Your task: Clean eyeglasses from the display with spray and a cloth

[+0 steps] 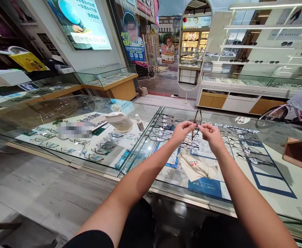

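Observation:
Both of my hands are raised over the glass counter, fingertips almost meeting on a pair of eyeglasses (pixel 197 117). The frame is held on edge, its brown rim standing above and below my fingers. My left hand (pixel 181 132) pinches it from the left. From the right, my right hand (pixel 212 135) grips it between thumb and fingers. Below them a cream cleaning cloth (pixel 196 167) with red lettering lies crumpled on the glass. Rows of other eyeglasses (pixel 163 124) sit around and beneath my hands.
A glass display counter (pixel 146 162) spans the front. On its left part stand a white device (pixel 118 121), a spray bottle (pixel 139 122) and a keyboard (pixel 95 120). A brown box-like tray (pixel 300 153) is at the right, a pink bicycle (pixel 292 110) behind. An oval mirror (pixel 180 51) stands farther back.

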